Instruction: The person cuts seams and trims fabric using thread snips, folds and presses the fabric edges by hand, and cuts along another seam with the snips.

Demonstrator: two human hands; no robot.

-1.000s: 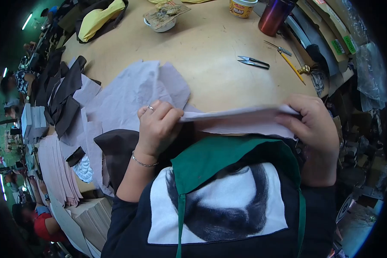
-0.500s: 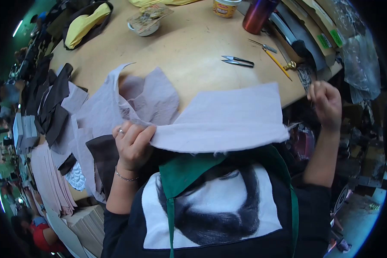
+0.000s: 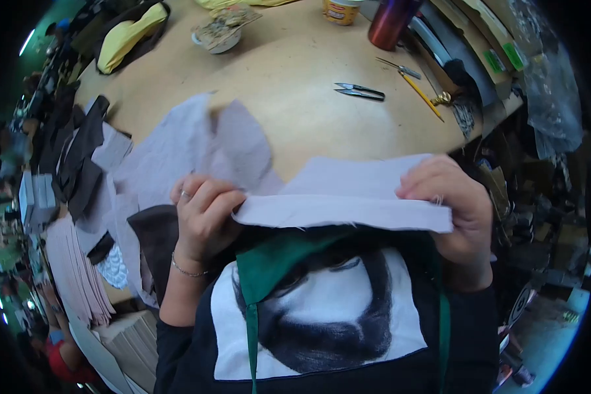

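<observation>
A pale lilac fabric piece (image 3: 348, 211) with a folded band along its near edge is stretched between my hands, above the green apron (image 3: 269, 266). My left hand (image 3: 207, 210) grips its left end, fingers curled over the edge. At the right end my right hand (image 3: 450, 203) is closed on the fabric, thumb and fingers at the band's corner, where loose threads show. More lilac fabric (image 3: 171, 144) lies crumpled on the table beyond my left hand. Dark fabric (image 3: 157, 243) sits beside my left wrist.
Thread snips (image 3: 360, 92), a yellow pencil (image 3: 421, 96) and an awl (image 3: 398, 67) lie on the table (image 3: 295, 85). Behind are a red tumbler (image 3: 391, 26), a yellow cup (image 3: 340, 11) and a covered bowl (image 3: 223, 41). Stacked pale strips (image 3: 79, 269) are at left; a co-worker (image 3: 65, 358) is beyond.
Half a second ago my right hand was raised off the fabric at the right; it has come back left and down and taken hold of the right end. My left hand has kept its grip.
</observation>
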